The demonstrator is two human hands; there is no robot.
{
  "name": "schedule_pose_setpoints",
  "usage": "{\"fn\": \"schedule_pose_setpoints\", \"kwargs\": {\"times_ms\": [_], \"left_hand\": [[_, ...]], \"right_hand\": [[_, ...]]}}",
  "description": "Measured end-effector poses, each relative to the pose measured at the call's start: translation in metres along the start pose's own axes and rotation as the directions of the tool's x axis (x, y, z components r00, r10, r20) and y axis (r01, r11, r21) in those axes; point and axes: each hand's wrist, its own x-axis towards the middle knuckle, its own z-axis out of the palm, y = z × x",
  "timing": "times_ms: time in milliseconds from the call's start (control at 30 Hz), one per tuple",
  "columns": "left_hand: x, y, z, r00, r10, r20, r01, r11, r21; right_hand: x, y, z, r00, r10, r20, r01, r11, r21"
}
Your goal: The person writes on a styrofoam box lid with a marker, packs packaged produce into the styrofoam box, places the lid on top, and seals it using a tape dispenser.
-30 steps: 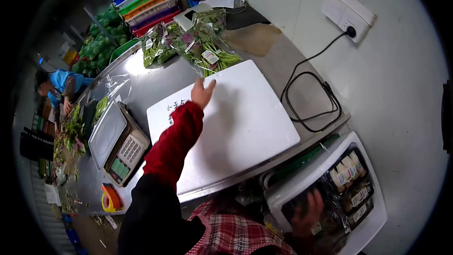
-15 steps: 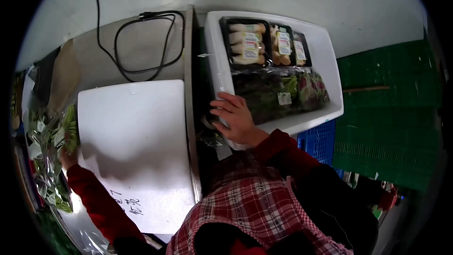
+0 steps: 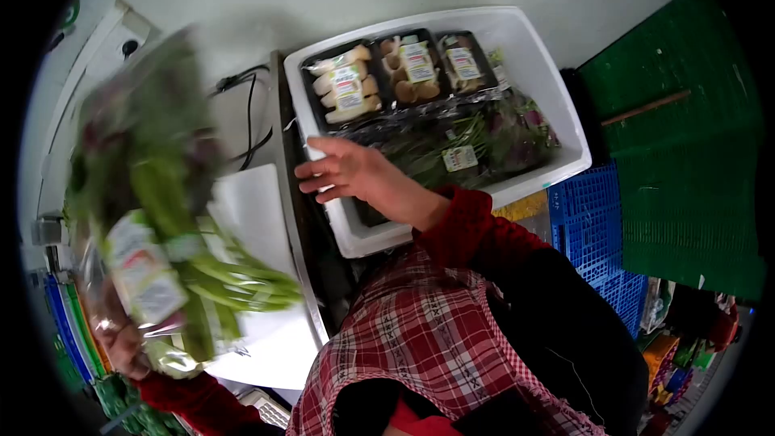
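Greens (image 3: 173, 194) bagged, thick-stemmed, purplish-leaved, blurred; gripped in my left hand (image 3: 121, 345). My right hand (image 3: 355, 173) spread by white box (image 3: 533, 56).

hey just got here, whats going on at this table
A person's left hand holds up a clear bag of leafy greens by its lower end, over at the left. The right hand looks empty, its fingers spread by the left edge of a white foam box; whether they touch it is hard to tell. In the box, three trays of mushrooms lie along the wall side, with more bagged greens in front. The raised bag is outside the box.
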Motion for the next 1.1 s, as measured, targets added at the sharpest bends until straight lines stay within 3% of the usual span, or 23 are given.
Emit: {"fn": "schedule_pose_setpoints", "kwargs": {"times_ms": [67,100,133,167,200,267,333,367,400,467,500,533,600,667,700,767,800,867,900,967,1000,1033,1100], "left_hand": [[0.028,-0.026,0.047,0.963,-0.032,0.268,0.046,0.998,-0.047],[0.043,-0.034,0.081,0.952,-0.071,0.299,0.083,0.996,-0.029],[0.057,-0.042,0.115,0.938,-0.109,0.329,0.119,0.993,-0.01],[0.078,-0.04,0.148,0.894,-0.221,0.391,0.18,0.974,0.139],[0.09,-0.045,0.166,0.879,-0.216,0.425,0.149,0.971,0.185],[0.115,-0.041,0.198,0.864,-0.249,0.437,0.133,0.951,0.279],[0.126,-0.055,0.239,0.846,-0.337,0.413,0.237,0.932,0.275],[0.129,-0.074,0.263,0.818,-0.333,0.469,0.324,0.94,0.102],[0.13,-0.101,0.29,0.838,-0.206,0.505,0.234,0.972,0.008],[0.133,-0.148,0.344,0.85,-0.236,0.471,0.203,0.972,0.121],[0.137,-0.155,0.373,0.781,-0.366,0.506,0.328,0.93,0.167],[0.135,-0.189,0.4,0.763,-0.398,0.509,0.466,0.885,-0.007],[0.133,-0.222,0.45,0.738,-0.451,0.502,0.555,0.829,-0.071],[0.133,-0.245,0.489,0.756,-0.446,0.479,0.463,0.882,0.089],[0.131,-0.27,0.503,0.714,-0.474,0.515,0.553,0.833,-0.002],[0.134,-0.285,0.514,0.674,-0.51,0.534,0.601,0.799,0.004],[0.135,-0.288,0.517,0.676,-0.506,0.536,0.599,0.801,0.0],[0.136,-0.29,0.521,0.725,-0.54,0.428,0.526,0.835,0.164],[0.134,-0.294,0.521,0.725,-0.537,0.432,0.524,0.836,0.162],[0.125,-0.324,0.521,0.642,-0.623,0.447,0.631,0.76,0.153],[0.115,-0.361,0.526,0.651,-0.615,0.444,0.625,0.767,0.146],[0.116,-0.35,0.525,0.651,-0.617,0.443,0.627,0.766,0.145],[0.124,-0.316,0.523,0.649,-0.634,0.42,0.521,0.773,0.362]], "right_hand": [[-0.011,-0.023,-0.021,0.993,-0.102,0.063,0.089,0.979,0.183],[-0.024,-0.033,-0.029,0.98,-0.194,0.035,0.179,0.951,0.251],[-0.035,-0.046,-0.03,0.976,-0.176,-0.127,0.203,0.947,0.25],[-0.048,-0.06,-0.031,0.945,-0.156,-0.288,0.232,0.94,0.251],[-0.06,-0.069,-0.038,0.943,-0.169,-0.287,0.243,0.938,0.247],[-0.082,-0.105,-0.048,0.839,-0.166,-0.519,0.342,0.902,0.265],[-0.096,-0.125,-0.092,0.711,-0.226,-0.666,0.361,0.93,0.07],[-0.104,-0.15,-0.097,0.65,-0.295,-0.7,0.366,0.929,-0.051],[-0.112,-0.166,-0.117,0.539,-0.363,-0.76,0.316,0.924,-0.218],[-0.131,-0.207,-0.137,0.494,-0.562,-0.663,0.257,0.823,-0.506],[-0.138,-0.22,-0.154,0.461,-0.581,-0.671,0.237,0.809,-0.538],[-0.143,-0.229,-0.17,0.446,-0.606,-0.659,0.188,0.783,-0.593],[-0.151,-0.233,-0.202,0.437,-0.638,-0.635,0.137,0.744,-0.653],[-0.154,-0.225,-0.244,0.385,-0.825,-0.414,-0.236,0.346,-0.908],[-0.154,-0.215,-0.263,0.364,-0.856,-0.368,-0.41,0.207,-0.888],[-0.139,-0.207,-0.247,0.312,-0.824,-0.472,-0.725,0.114,-0.679],[-0.132,-0.203,-0.254,0.317,-0.795,-0.517,-0.765,0.108,-0.635],[-0.125,-0.188,-0.279,0.365,-0.77,-0.523,-0.772,0.065,-0.633],[-0.122,-0.181,-0.29,0.388,-0.747,-0.539,-0.773,0.054,-0.632],[-0.122,-0.166,-0.324,0.534,-0.657,-0.532,-0.666,0.06,-0.744],[-0.12,-0.164,-0.328,0.536,-0.655,-0.532,-0.666,0.058,-0.743],[-0.117,-0.16,-0.329,0.532,-0.603,-0.595,-0.701,0.08,-0.708],[-0.104,-0.153,-0.338,0.525,-0.552,-0.648,-0.733,0.094,-0.673]]}}
